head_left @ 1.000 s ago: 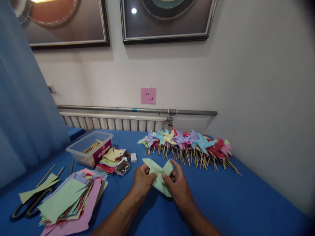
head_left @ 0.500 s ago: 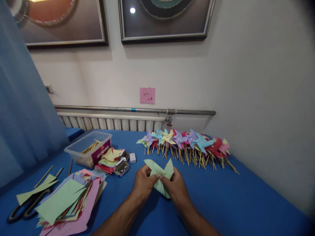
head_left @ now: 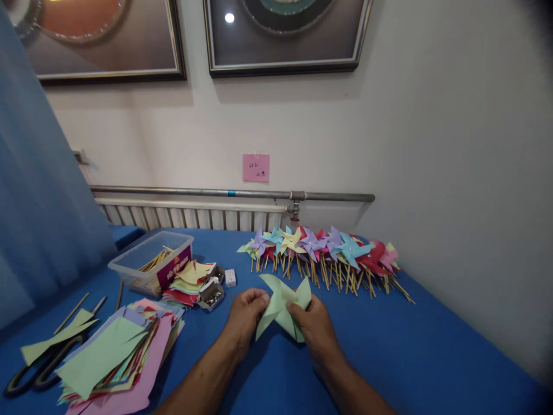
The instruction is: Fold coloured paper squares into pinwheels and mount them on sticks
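A pale green paper pinwheel (head_left: 281, 305) is held between my hands above the blue table, its corners folded toward the centre. My left hand (head_left: 247, 314) pinches its left side, thumb and fingers together at the edge. My right hand (head_left: 314, 323) grips the right side, with the thumb pressed close to the middle and the fingers hidden behind the paper. No stick shows on this pinwheel.
Finished pinwheels (head_left: 330, 248) on sticks lie along the back. To the left are a plastic box (head_left: 125, 262) of sticks, small boxes of metal pins (head_left: 211, 295), cut paper pieces (head_left: 190, 279), a paper stack (head_left: 101, 351) and scissors (head_left: 54, 363) partly under paper scraps.
My left hand has moved from the pinwheel's centre out to its left edge, and a left blade now shows. My right thumb stays close to the middle. The view has shifted slightly.
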`<action>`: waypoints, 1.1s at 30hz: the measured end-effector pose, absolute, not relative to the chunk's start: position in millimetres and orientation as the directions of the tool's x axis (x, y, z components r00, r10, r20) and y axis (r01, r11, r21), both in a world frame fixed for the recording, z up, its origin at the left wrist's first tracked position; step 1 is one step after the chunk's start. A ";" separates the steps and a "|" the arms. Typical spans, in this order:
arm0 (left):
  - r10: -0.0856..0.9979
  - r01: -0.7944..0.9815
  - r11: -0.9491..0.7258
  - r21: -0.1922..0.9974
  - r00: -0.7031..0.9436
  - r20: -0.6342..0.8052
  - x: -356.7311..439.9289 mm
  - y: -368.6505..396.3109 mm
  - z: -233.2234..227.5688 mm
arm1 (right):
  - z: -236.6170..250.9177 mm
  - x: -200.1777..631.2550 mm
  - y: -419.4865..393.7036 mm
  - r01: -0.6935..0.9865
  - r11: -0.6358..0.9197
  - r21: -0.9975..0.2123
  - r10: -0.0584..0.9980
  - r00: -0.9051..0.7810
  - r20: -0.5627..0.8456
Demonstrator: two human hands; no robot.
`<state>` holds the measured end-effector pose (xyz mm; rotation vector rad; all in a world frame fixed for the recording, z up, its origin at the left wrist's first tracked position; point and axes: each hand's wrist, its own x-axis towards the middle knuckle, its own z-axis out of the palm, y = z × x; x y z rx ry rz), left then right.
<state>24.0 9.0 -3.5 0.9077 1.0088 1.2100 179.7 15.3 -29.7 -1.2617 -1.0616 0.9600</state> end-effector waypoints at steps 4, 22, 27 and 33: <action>0.988 -0.267 0.150 0.952 0.087 -0.132 24.0 9.2 -6.0 | -26.2 178.2 12.3 -0.053 0.062 -0.997 0.971 0.236 0.048; 0.996 -0.180 0.087 0.980 -0.005 -0.089 27.7 17.1 -18.0 | -28.1 175.1 12.8 0.017 0.078 -0.997 0.974 0.213 0.080; 0.997 -0.157 0.075 0.985 -0.020 -0.079 28.4 20.5 -24.6 | -27.7 173.7 12.4 0.016 0.076 -0.997 0.975 0.209 0.077; 0.995 -0.167 0.089 0.982 -0.018 -0.094 29.1 19.0 -20.8 | -33.7 175.3 14.4 0.068 0.098 -0.993 0.970 0.216 0.111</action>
